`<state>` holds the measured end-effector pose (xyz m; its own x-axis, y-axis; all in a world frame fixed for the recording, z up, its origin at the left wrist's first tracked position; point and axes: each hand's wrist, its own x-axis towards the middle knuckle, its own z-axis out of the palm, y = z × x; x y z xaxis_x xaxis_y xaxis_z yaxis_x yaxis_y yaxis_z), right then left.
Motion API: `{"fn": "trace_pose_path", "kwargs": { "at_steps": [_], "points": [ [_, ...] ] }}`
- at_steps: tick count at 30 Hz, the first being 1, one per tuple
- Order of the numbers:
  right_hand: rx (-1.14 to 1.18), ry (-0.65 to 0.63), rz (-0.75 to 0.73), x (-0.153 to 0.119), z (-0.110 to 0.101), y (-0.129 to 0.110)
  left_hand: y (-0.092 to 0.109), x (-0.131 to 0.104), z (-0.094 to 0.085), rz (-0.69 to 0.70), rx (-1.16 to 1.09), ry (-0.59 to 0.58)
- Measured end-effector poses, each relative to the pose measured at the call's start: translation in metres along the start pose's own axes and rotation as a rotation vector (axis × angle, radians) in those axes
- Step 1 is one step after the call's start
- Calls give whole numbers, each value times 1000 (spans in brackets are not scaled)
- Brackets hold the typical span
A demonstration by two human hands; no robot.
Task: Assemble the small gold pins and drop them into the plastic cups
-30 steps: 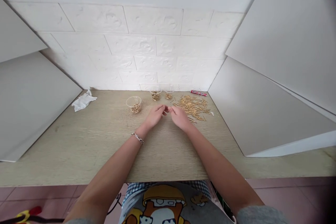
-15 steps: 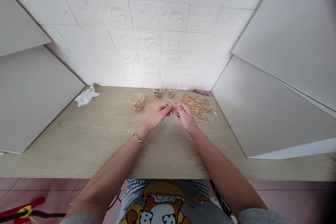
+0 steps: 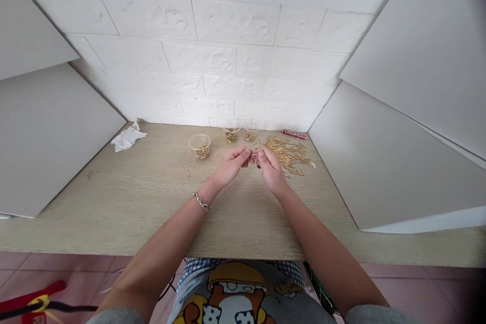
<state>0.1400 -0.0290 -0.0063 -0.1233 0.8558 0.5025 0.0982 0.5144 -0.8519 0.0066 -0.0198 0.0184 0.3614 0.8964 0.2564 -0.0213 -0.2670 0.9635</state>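
Note:
My left hand point(image 3: 232, 165) and my right hand point(image 3: 271, 168) meet fingertip to fingertip above the middle of the table. Both are closed in a pinch on a thin gold-coloured pin point(image 3: 254, 154) that spans the small gap between them. Just beyond my right hand lies a loose pile of gold pins point(image 3: 284, 152). A clear cup point(image 3: 199, 148) with small gold pieces stands to the left of my left hand. Two more clear cups, one point(image 3: 231, 134) and another point(image 3: 249, 135), hold gold pieces near the wall.
A red tube point(image 3: 294, 134) lies by the wall behind the pile. Crumpled white tissue point(image 3: 129, 137) rests at the table's back left. Grey panels flank the wooden table point(image 3: 152, 202) left and right, and a white brick-patterned wall closes the back.
The whole view has shifted slightly. My fingertips are a little further apart, and more of the pin shows between them.

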Motion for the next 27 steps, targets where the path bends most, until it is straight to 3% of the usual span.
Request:
{"fn": "trace_pose_path", "kwargs": {
  "at_steps": [5,10,12,16,21,24,27],
  "points": [
    [-16,10,12,1,0,2,1,0,1,-16,5,-14],
    [190,30,147,4,2,14,-6,3,2,-31,42,-41],
    [167,34,189,5,2,15,-10,4,1,-44,89,-33],
    [-213,42,238,7,-4,13,-20,8,-3,-52,320,7],
    [-857,-55,188,11,-10,25,-35,11,-9,-7,612,169],
    [-1081,-208,197,13,-10,35,-39,12,-12,-15,655,180],
    [-1182,-266,175,13,-7,37,-39,12,-12,-12,684,163]
  ]
}}
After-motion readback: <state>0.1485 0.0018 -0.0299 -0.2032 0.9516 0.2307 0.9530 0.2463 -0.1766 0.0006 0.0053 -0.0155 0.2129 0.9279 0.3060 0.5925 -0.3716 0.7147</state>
